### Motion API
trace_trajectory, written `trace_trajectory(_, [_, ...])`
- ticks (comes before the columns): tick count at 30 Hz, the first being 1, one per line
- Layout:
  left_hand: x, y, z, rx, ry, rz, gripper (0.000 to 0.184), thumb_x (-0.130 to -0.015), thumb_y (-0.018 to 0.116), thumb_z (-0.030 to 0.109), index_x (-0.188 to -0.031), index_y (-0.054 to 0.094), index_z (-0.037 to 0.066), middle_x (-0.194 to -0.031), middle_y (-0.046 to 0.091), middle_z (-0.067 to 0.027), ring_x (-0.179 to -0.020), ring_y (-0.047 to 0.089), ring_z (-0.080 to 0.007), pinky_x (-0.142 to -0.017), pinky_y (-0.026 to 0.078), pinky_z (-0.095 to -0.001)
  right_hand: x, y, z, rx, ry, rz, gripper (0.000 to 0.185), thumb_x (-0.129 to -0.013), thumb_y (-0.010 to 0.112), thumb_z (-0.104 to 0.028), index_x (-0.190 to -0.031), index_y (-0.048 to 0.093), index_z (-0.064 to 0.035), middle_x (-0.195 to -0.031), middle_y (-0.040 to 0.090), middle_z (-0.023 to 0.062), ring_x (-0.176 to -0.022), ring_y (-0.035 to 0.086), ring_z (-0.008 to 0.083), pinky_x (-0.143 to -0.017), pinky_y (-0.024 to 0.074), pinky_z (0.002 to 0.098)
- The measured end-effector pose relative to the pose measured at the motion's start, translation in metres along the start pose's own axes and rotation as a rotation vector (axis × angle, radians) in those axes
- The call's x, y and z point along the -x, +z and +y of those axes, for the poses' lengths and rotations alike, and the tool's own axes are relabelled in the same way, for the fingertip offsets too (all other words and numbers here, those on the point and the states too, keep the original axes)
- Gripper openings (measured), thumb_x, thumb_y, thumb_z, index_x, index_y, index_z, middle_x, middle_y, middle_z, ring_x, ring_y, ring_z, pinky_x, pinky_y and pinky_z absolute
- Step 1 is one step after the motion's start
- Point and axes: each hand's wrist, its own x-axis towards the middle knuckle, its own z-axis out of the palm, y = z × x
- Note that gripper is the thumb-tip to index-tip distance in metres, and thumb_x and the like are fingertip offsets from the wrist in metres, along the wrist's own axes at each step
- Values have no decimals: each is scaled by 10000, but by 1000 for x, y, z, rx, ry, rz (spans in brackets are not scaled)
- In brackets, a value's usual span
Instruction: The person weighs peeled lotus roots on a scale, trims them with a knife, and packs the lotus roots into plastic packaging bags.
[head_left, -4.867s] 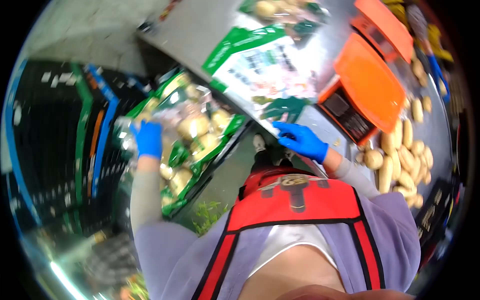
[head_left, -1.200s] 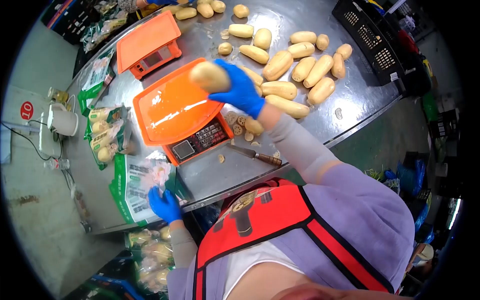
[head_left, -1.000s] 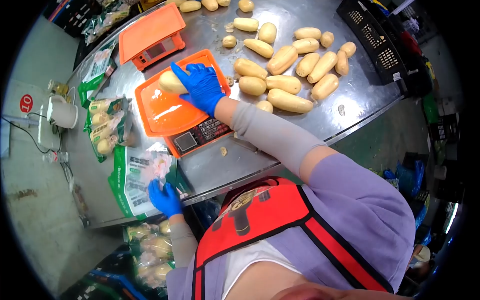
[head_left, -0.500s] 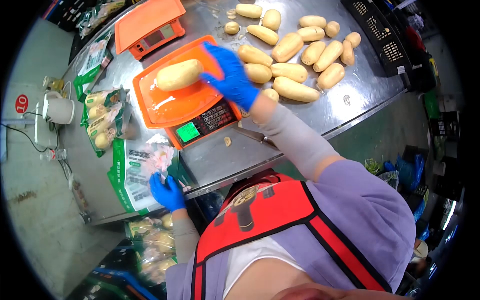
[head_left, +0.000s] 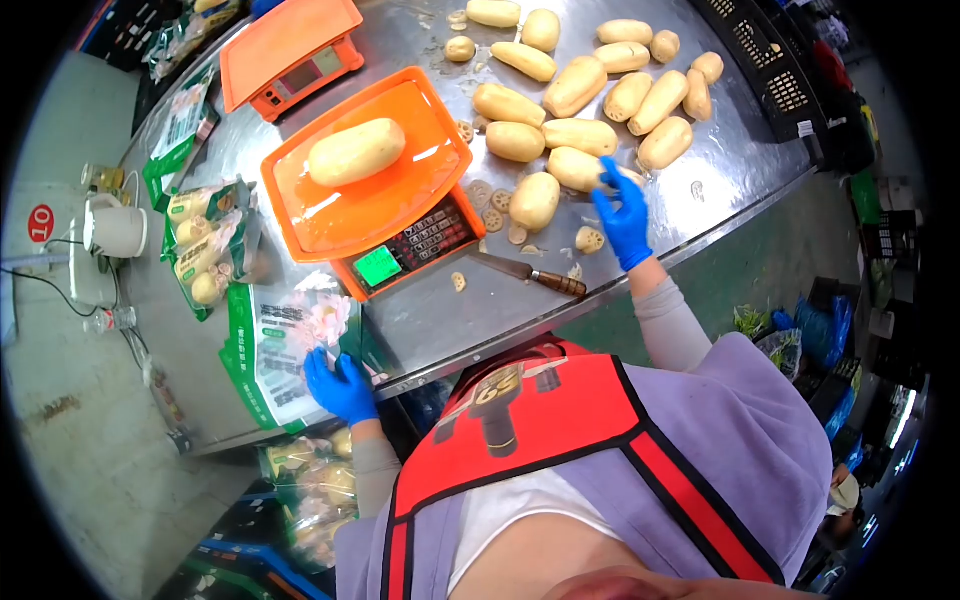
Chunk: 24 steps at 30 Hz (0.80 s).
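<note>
A single pale lotus root (head_left: 356, 152) lies on the orange tray of the near scale (head_left: 330, 215), whose small display glows green. My left hand (head_left: 341, 387), in a blue glove, rests with spread fingers on the edge of a green and white printed bag (head_left: 280, 350). Over the right part of the table, my right hand (head_left: 625, 215) is open and empty, its fingertips beside a long lotus root (head_left: 577, 169). Several more roots lie behind it. Between the scale and my right hand are cut slices and a knife (head_left: 530, 274) with a wooden handle.
A second orange scale (head_left: 290, 50) stands at the back left. Filled bags (head_left: 207, 245) lie on the table's left side, and more (head_left: 315, 490) are in a crate below its edge. A black perforated crate (head_left: 765, 70) is at the back right. A white kettle (head_left: 118, 228) stands far left.
The lotus root was carried onto the scale tray and let go, and the display lit up. My right hand then moved right, away from the scale. My left hand has stayed at the bag.
</note>
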Motion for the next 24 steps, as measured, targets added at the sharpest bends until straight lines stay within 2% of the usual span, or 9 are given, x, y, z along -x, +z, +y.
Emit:
trace_trajectory(2, [0, 0, 0, 12, -6, 0, 413, -823, 592, 271, -1134, 556, 2, -1203, 532, -228, -1122, 483, -394, -975, 345, -475, 7, 16, -12, 292, -482, -167, 588, -742, 685, -206, -1287, 492, -100, -1212, 540, 118, -1130, 493, 324, -966, 375, 417])
trace_trajectory(5, [0, 0, -1, 23, -16, -12, 419, -819, 594, 268, -1139, 551, 1, -1201, 533, -227, -1119, 483, -397, -975, 345, -474, 9, 39, -34, 517, -584, -283, 697, -686, 716, -265, -1323, 455, -160, -1270, 495, 104, -1173, 448, 363, -968, 354, 453])
trace_trajectory(6, [0, 3, -2, 16, -19, -10, 419, -819, 594, 268, -1139, 551, 1, -1201, 533, -227, -1119, 483, -397, -975, 345, -474, 8, 41, -34, 511, -586, -286, 697, -686, 716, -265, -1323, 455, -160, -1270, 495, 104, -1173, 448, 363, -968, 354, 453])
trace_trajectory(8, [1, 3, -5, 23, -6, -16, 425, -809, 603, 261, -1141, 551, 0, -1199, 534, -226, -1116, 483, -399, -975, 345, -473, 1, 51, -33, 752, -545, -345, 759, -656, 732, -298, -1343, 424, -202, -1307, 456, 107, -1212, 410, 376, -968, 337, 463])
trace_trajectory(9, [-2, -1, 1, 58, -35, -24, 423, -799, 612, 249, -1135, 554, 0, -1199, 535, -227, -1120, 483, -393, -979, 342, -472, -3, 52, -30, 716, -530, -361, 740, -654, 730, -306, -1325, 444, -183, -1296, 467, 103, -1213, 418, 341, -962, 331, 454])
trace_trajectory(12, [1, 0, 0, -26, -40, -29, 458, -793, 619, 236, -1181, 539, 7, -1235, 526, -200, -1148, 474, -377, -989, 337, -462, -25, 54, -28, 488, -580, -256, 638, -691, 729, -331, -1247, 527, -91, -1111, 604, 152, -993, 582, 323, -836, 447, 414])
trace_trajectory(15, [2, 1, -1, -15, -49, -9, 437, -822, 626, 254, -1171, 553, 2, -1216, 539, -215, -1138, 486, -378, -987, 351, -445, -43, 63, -26, 521, -498, -143, 588, -715, 732, -365, -1192, 563, -65, -955, 636, 172, -850, 607, 333, -769, 473, 412])
trace_trajectory(22, [1, 0, 2, -11, -56, -9, 424, -823, 624, 254, -1159, 559, 3, -1208, 544, -213, -1127, 494, -383, -979, 358, -445, -87, 88, -23, 478, -359, -25, 618, -738, 653, -520, -1174, 559, -92, -954, 644, 161, -888, 614, 322, -767, 482, 404])
trace_trajectory(24, [0, 0, 3, -3, -50, -5, 422, -823, 623, 255, -1154, 560, 2, -1204, 546, -215, -1124, 496, -385, -976, 360, -446, -96, 90, -34, 496, -140, -60, 633, -740, 638, -554, -1190, 548, -118, -984, 643, 166, -922, 609, 332, -794, 478, 407])
